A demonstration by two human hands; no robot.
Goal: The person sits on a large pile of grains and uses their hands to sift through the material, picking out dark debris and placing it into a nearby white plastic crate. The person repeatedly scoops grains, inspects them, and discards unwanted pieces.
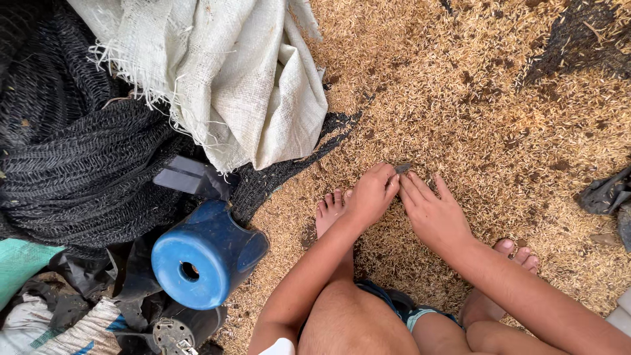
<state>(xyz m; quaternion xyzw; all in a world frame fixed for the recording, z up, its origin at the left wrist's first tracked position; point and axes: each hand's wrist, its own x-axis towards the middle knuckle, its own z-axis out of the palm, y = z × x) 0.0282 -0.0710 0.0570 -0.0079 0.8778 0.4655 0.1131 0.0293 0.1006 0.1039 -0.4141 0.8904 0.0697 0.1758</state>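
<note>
I crouch over a spread of golden rice grain (460,98) that covers the ground. My left hand (370,195) pinches a small dark grey piece (402,168) at the fingertips, just above the grain. My right hand (435,212) lies beside it with fingers apart, its tips touching or nearly touching the same piece. Both hands meet in front of my bare feet: the left foot (328,210) and the right foot's toes (519,253).
A blue plastic cylinder with a hole (200,256) lies at the left, beside a black mesh net (79,164). A frayed white woven sack (230,79) rests on the net. Dark objects sit at the right edge (608,194).
</note>
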